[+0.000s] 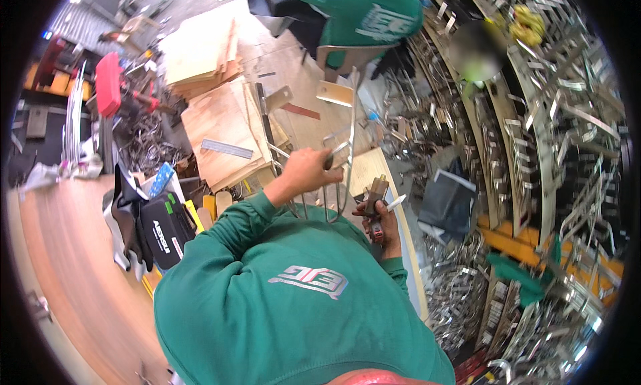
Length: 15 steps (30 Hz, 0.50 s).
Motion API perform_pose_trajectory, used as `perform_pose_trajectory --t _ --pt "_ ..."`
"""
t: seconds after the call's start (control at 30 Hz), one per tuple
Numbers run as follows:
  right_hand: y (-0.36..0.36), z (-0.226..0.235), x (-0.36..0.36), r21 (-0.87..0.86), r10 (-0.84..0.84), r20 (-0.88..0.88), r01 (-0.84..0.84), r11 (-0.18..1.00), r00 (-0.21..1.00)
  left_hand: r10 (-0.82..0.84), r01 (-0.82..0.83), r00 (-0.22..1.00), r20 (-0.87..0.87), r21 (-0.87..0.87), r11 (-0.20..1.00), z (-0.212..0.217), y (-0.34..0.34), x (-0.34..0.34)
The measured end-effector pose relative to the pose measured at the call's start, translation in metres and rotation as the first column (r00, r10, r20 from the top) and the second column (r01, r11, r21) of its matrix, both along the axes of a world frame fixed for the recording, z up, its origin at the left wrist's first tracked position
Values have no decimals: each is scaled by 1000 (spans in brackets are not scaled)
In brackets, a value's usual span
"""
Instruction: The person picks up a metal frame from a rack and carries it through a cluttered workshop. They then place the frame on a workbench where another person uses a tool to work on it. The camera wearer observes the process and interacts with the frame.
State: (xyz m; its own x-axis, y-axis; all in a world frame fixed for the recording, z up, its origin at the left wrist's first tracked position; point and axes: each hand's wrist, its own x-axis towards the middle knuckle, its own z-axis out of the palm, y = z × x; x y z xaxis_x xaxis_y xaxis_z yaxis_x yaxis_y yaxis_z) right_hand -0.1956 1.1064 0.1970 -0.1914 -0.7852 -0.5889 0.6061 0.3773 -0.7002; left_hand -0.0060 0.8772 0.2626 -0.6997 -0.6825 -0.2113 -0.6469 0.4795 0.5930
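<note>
In front of my green-sleeved body stands a frame of bent metal rod [351,135], with flat plates [335,93] at its far end. My left hand [310,173] is closed around part of it, and a small dark piece shows at the fingers. To the right, my right hand [387,233] is closed on a white pen-like stick [397,202] that juts out between the fingers. A red-and-black object [377,231] is in the same hand, its kind unclear. A brownish blocky piece [378,187] shows just beyond those fingers; whether they hold it I cannot tell.
Stacked wooden boards [217,135] bear a metal ruler [227,149] at the left. Nearby are a black case [167,230] and a red case [108,85]. Racks and heaps of bent metal parts [461,278] fill the right. Ahead, another person in green [370,21] sits on a chair.
</note>
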Motion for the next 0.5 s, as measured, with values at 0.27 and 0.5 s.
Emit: perform_pose_trajectory --t 0.27,0.5 --pt "-168 19 -56 -77 521 -38 -523 849 853 598 -600 773 -212 61 798 -12 -68 86" --pt "-304 14 -40 -131 744 117 -732 669 658 733 -736 674 -93 -7 677 -50 -93 124"
